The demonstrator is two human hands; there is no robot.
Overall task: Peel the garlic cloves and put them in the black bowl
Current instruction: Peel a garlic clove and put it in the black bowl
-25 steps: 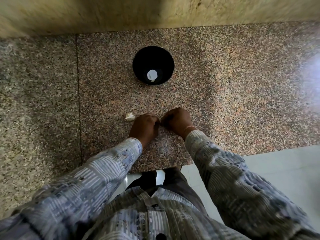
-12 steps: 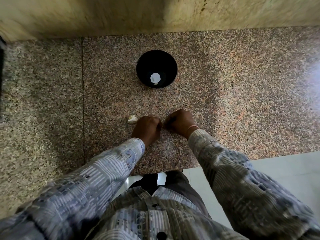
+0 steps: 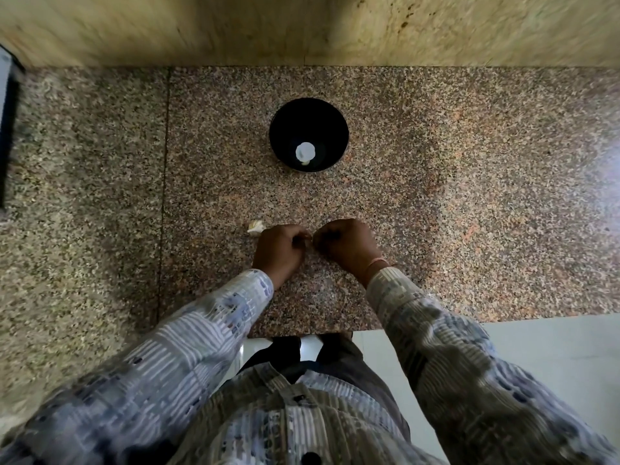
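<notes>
Hardly anything moved: left hand and right hand stay curled together, pinching a barely visible pale garlic clove at six o'clock from the round black bowl; peeling seems unfinished.

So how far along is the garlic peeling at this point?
Done: one pale piece, likely a peeled clove, lies in the black bowl. In hand: the left hand and right hand pinch a small item between them, mostly hidden. Left: a whitish scrap beside the left hand, clove or peel, unclear.
</notes>
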